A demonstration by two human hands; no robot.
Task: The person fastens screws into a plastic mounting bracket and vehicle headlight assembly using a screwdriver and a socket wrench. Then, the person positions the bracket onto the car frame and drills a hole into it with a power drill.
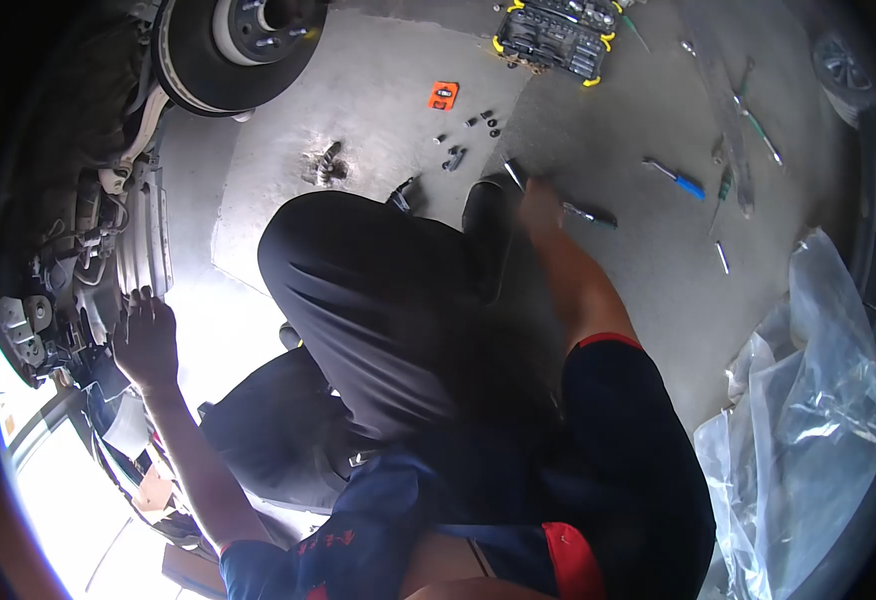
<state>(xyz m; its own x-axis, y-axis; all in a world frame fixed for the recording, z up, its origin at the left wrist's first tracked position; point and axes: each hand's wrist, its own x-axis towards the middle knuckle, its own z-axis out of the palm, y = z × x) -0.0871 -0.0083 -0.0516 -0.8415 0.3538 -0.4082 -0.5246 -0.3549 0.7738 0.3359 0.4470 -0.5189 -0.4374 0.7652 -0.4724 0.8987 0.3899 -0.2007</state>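
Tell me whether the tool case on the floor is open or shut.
Open: the tool case lies spread, with the tools inside showing.

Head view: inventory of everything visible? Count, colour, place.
round metal brake disc: 1, dark grey, top left
exposed metal car parts: several, grey, left side
hard plastic tool case: 1, black with yellow corners, top centre
flat rectangular item: 1, orange, floor
small metal pieces: several, silver and dark, near it
long-handled screwdriver: 1, blue handle, floor right
slim green-handled tools: at least two, floor right
short metal rod: 1, silver, floor right
spoked wheel: 1, grey, top right
plastic sheeting: clear, lower right
slim metal tool: 1, silver, at right hand; grip unclear
legs: 2, dark trousers, centre
left hand: at car parts
right hand: upper centre, blurred
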